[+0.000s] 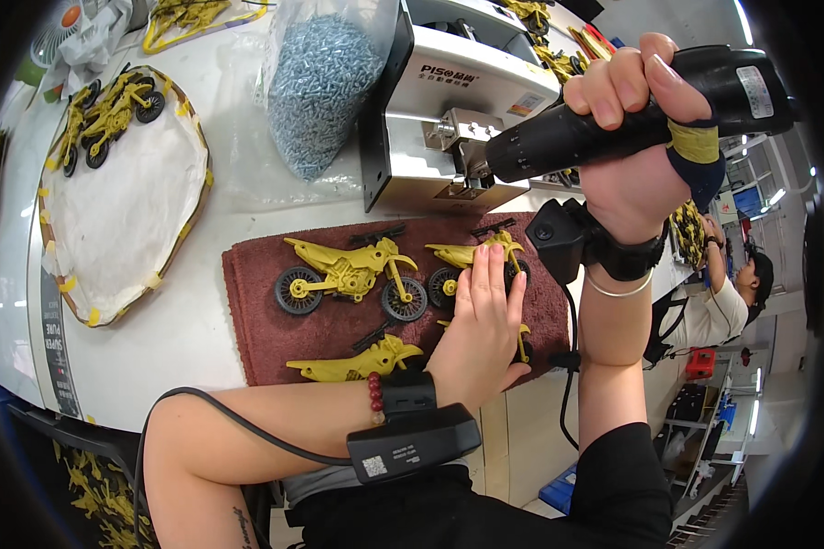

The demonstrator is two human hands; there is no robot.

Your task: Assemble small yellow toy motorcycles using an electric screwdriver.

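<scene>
The left hand hides most of the lower-right toy motorcycle.

Shelving stands right of the white table (tube lights glow).

A white table carries towel, machine, tray — and bagged screws.

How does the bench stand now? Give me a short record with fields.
Left hand: left hand spread over the right-hand pair of yellow toy motorcycles
Right hand: right hand gripping a black electric screwdriver
Screwdriver nose: at the screw feeder's metal block; contact unclear
Motorcycles on towel: four, on a maroon towel; right-hand pair partly hidden
Screw supply: clear bag of screws, left of the feeder
Far left: white-lined tray bearing more toy motorcycles
</scene>
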